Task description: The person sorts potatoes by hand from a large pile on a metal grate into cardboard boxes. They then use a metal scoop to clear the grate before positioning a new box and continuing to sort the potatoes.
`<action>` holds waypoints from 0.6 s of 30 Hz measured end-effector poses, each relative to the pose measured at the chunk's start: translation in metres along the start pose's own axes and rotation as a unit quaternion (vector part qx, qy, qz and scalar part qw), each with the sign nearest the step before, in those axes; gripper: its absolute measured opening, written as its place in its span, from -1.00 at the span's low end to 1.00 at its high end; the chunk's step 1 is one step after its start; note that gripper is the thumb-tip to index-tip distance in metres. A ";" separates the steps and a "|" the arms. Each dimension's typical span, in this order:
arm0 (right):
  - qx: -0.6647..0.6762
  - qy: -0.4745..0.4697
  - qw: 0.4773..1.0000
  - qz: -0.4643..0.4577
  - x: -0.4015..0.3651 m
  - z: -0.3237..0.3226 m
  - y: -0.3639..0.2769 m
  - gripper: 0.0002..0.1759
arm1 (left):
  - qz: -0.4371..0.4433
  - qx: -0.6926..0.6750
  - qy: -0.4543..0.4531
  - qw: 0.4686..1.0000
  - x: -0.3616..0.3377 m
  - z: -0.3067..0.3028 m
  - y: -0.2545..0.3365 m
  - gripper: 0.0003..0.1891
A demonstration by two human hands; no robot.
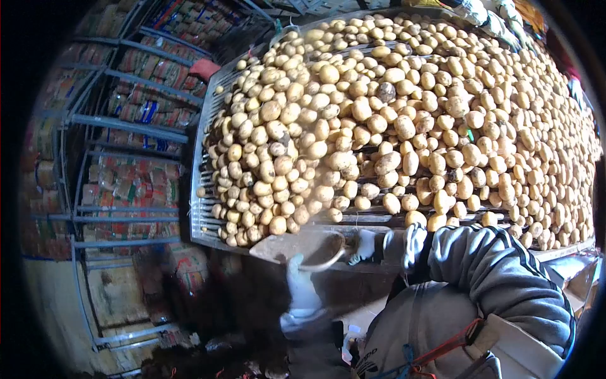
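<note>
My left hand (pixel 303 284), in a pale glove, grips the near rim of a scoop-like pan (pixel 300 248). The pan lies at the front edge of a slatted metal table (pixel 201 189), just below a heap of potatoes (pixel 391 126), and its inside looks bare. From the right, my right arm in a grey striped sleeve (pixel 486 252) reaches across. My right hand (pixel 369 246), also gloved, is beside the pan's rounded right end. Blur hides its fingers, so I cannot see whether it holds a handle there.
Metal racks (pixel 129 126) with stacked, packed net bags (pixel 132 183) stand on the left. A reddish hand (pixel 205 69) rests at the table's far left corner. Another person's gloved arms (pixel 495 22) reach in at the back. An open carton (pixel 521 347) is at the lower right.
</note>
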State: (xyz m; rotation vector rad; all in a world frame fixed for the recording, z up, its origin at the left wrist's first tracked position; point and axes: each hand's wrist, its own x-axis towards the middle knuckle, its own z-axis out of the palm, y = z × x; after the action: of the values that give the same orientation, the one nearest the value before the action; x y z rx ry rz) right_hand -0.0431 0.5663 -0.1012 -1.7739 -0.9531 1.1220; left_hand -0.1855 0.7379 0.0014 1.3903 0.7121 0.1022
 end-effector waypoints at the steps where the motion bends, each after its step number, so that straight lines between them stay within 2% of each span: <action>1: 0.011 -0.002 1.000 0.004 -0.006 0.000 0.008 -0.59 | 0.007 -0.007 -0.001 1.000 -0.001 0.002 -0.003 -0.45; 2: 0.020 -0.002 1.000 0.010 -0.012 0.000 0.016 -0.59 | 0.006 -0.047 0.006 0.999 0.002 0.003 -0.013 -0.45; 3: 0.026 -0.003 1.000 0.017 -0.018 -0.003 0.025 -0.59 | -0.075 -0.244 -0.009 0.967 0.016 -0.013 -0.049 -0.51; 5: 0.043 0.030 0.998 0.019 -0.024 -0.003 0.055 -0.59 | -0.015 -0.054 0.106 0.993 0.027 0.034 -0.029 -0.58; 6: 0.065 0.127 0.986 -0.082 -0.014 0.000 0.077 -0.68 | -0.031 -0.136 0.101 0.985 0.060 0.029 -0.049 -0.59; 8: 0.077 0.226 0.965 -0.105 -0.009 0.007 0.097 -0.69 | -0.009 -0.171 0.085 0.981 0.073 0.040 -0.042 -0.60; 9: 0.068 0.231 0.970 -0.024 -0.017 0.002 0.093 -0.60 | -0.004 -0.180 0.072 0.981 0.076 0.046 -0.036 -0.60; 11: 0.080 0.253 0.964 0.020 -0.022 -0.001 0.079 -0.58 | -0.020 -0.184 0.041 0.982 0.074 0.058 -0.025 -0.60; 12: 0.058 0.226 0.969 0.084 -0.032 -0.010 0.063 -0.58 | -0.028 -0.185 0.025 0.982 0.073 0.064 -0.018 -0.60; 13: 0.042 0.155 0.976 0.147 -0.045 -0.022 0.045 -0.66 | -0.040 -0.184 0.009 0.982 0.072 0.071 -0.011 -0.60; 15: 0.136 0.234 0.961 0.048 -0.058 -0.013 0.041 -0.65 | -0.077 -0.184 -0.026 0.979 0.077 0.089 -0.001 -0.61; 17: 0.210 0.258 0.929 0.161 -0.083 -0.040 0.015 -0.61 | -0.114 -0.187 -0.065 0.973 0.093 0.115 0.012 -0.61; 18: 0.228 0.242 0.926 0.180 -0.080 -0.046 0.032 -0.62 | -0.133 -0.189 -0.084 0.969 0.101 0.130 0.017 -0.61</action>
State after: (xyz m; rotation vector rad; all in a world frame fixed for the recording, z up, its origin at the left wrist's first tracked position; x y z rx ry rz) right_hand -0.0204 0.4714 -0.0924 -1.7402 -0.0553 0.9487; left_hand -0.0337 0.6774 -0.0216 0.9176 0.6898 -0.0883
